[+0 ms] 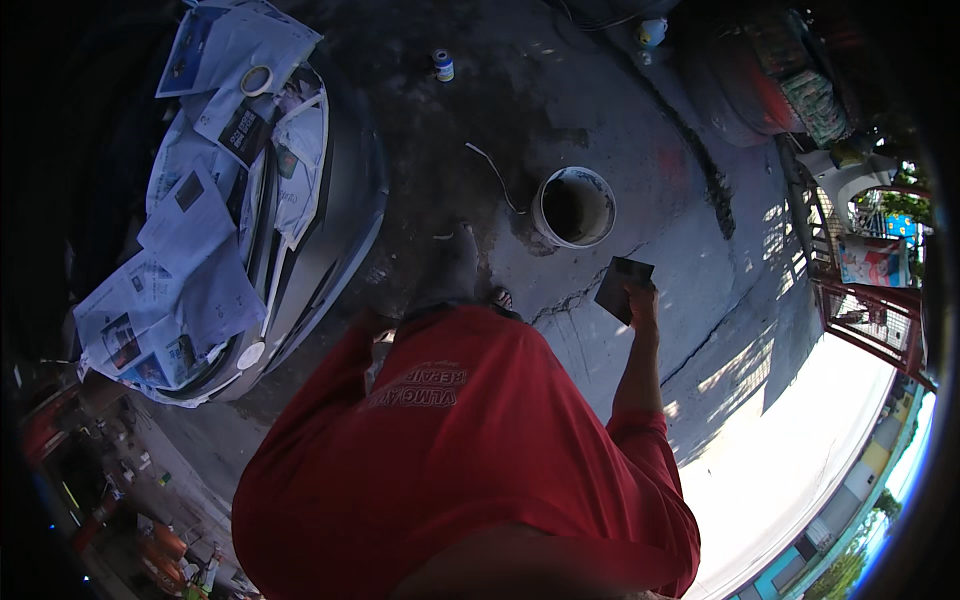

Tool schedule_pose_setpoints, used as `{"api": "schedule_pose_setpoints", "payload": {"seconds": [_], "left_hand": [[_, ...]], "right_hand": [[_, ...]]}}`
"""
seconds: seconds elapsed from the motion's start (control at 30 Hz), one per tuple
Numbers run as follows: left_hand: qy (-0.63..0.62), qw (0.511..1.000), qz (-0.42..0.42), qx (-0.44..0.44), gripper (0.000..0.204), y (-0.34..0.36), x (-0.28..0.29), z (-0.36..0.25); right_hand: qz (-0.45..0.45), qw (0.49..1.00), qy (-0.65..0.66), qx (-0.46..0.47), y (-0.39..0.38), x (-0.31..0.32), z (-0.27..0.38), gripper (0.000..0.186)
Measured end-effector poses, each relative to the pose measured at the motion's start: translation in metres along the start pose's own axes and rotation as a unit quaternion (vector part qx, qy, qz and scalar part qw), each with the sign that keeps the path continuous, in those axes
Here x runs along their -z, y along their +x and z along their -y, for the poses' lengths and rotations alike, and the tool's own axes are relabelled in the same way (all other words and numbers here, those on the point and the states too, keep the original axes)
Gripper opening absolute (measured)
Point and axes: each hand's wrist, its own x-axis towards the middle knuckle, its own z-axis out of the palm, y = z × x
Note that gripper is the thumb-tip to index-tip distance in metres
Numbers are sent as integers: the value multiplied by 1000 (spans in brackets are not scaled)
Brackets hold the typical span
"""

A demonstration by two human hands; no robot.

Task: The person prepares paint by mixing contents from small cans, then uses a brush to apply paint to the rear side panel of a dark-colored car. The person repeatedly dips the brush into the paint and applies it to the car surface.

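Note:
My right hand (pixel 642 300) is raised at the right and grips a dark, flat square sheet (pixel 622 286). Just beyond it a white bucket (pixel 572 207) with a dark inside stands on the wet concrete ground (pixel 620 130). My left hand (pixel 368 322) shows only as a small part at the edge of my red shirt (pixel 460 450); its fingers are hidden. It is close to the grey car bumper (pixel 330 250), which is masked with newspaper sheets (pixel 195 240). A roll of tape (pixel 257 80) lies on the paper.
A small can (pixel 443 65) stands on the ground at the top. A thin white wire (pixel 495 175) lies left of the bucket. Cracks run across the concrete. Red metal railings (pixel 865 310) stand at the right. Clutter lies at the lower left.

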Motion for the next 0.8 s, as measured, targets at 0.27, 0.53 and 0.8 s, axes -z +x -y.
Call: {"api": "schedule_pose_setpoints", "payload": {"seconds": [0.27,0.53,0.8], "left_hand": [[-168,976,-39,132,70,106,127,-150],[-166,940,-297,18,68,268,293,-234],[-329,878,-299,177,66,314,325,-328]], "right_hand": [[235,949,197,-69,132,-128,202,47],[422,871,130,-216,260,-195,347,52],[499,821,-62,-271,477,-274,439,45]]}}
